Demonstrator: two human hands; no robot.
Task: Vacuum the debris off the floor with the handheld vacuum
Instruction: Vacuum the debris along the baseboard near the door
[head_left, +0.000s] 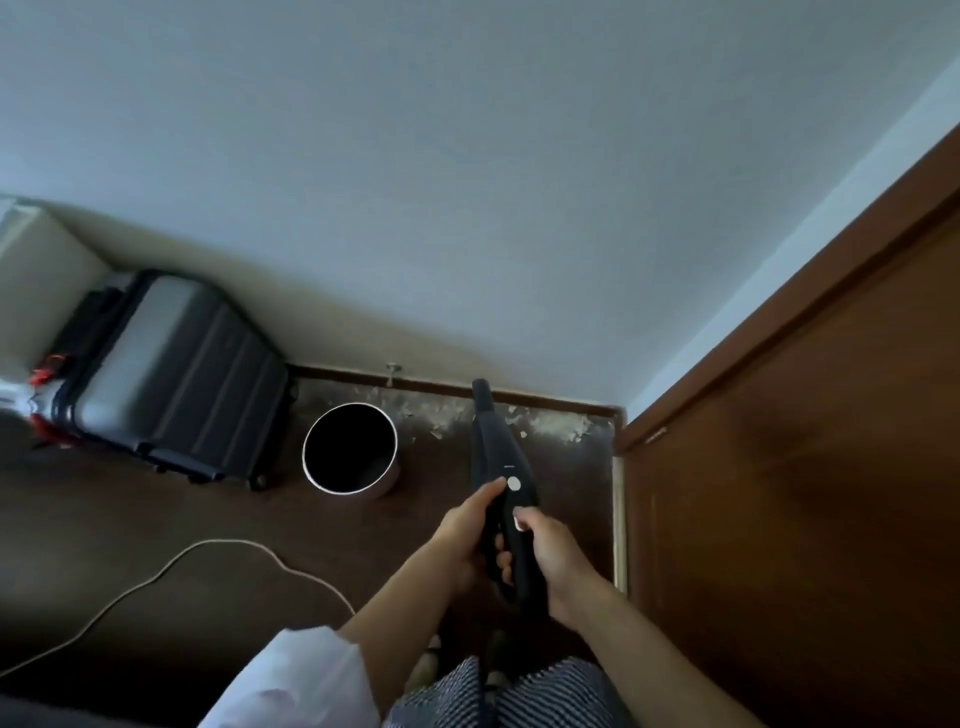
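Checked fabric (519, 691) and one white sleeve (301, 680) are seen at the bottom edge, nearest the lens. One black handheld vacuum (501, 467) is held out over the dark floor (156, 545), its nozzle pointed at the skirting board. Both grips are clamped on it: the left hand (467, 540) is wrapped round the handle from the left, thumb laid beside the round pale button; the right hand (553, 558) is closed round the handle from the right, thumb on top. Whether the nozzle touches the floor cannot be told. Pale debris (550, 423) is scattered along the skirting, on both sides of the nozzle; the flakes are too small and blurred to be counted. One round bin (350, 449) with a white rim stands left of the vacuum. One dark suitcase (171, 374) stands further left against the wall. One pale cable (171, 566) is laid across the floor. One brown door (805, 467) is noted on the right.
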